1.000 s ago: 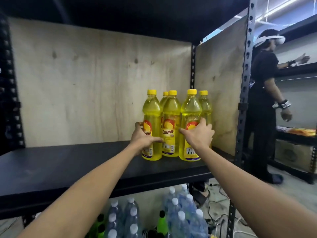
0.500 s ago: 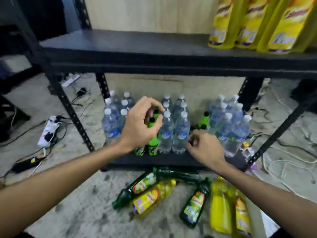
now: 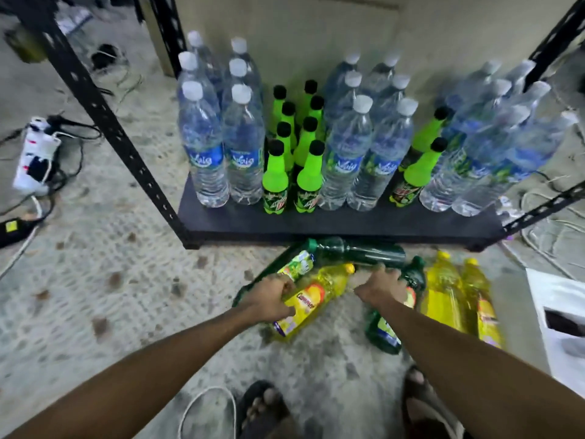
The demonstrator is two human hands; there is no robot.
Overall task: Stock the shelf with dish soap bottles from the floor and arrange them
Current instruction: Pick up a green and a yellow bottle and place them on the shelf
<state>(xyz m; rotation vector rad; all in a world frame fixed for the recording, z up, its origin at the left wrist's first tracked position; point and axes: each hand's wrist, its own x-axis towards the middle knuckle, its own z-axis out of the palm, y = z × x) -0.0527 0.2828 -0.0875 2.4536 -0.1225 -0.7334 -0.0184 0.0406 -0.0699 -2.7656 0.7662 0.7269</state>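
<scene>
Several dish soap bottles lie on the concrete floor in front of the rack. My left hand [image 3: 269, 297] is closed around a yellow bottle [image 3: 311, 301] with a red and yellow label. My right hand [image 3: 381, 285] rests on a dark green bottle [image 3: 384, 332] and grips its upper part. Two more green bottles [image 3: 357, 250] lie behind, near the shelf edge. Two yellow bottles [image 3: 443, 293] lie side by side to the right. The upper shelf is out of view.
The bottom shelf board [image 3: 332, 221] carries several clear water bottles [image 3: 202, 147] and bright green soda bottles [image 3: 275, 175]. A black rack post [image 3: 104, 112] slants at left. A power strip [image 3: 34, 153] and cables lie on the floor left. White paper [image 3: 560, 308] lies right. My sandalled feet [image 3: 262, 407] stand below.
My view has dropped from the upper shelf to the floor. Both hands came down from in front of the water bottles and closed on bottles lying on the floor.
</scene>
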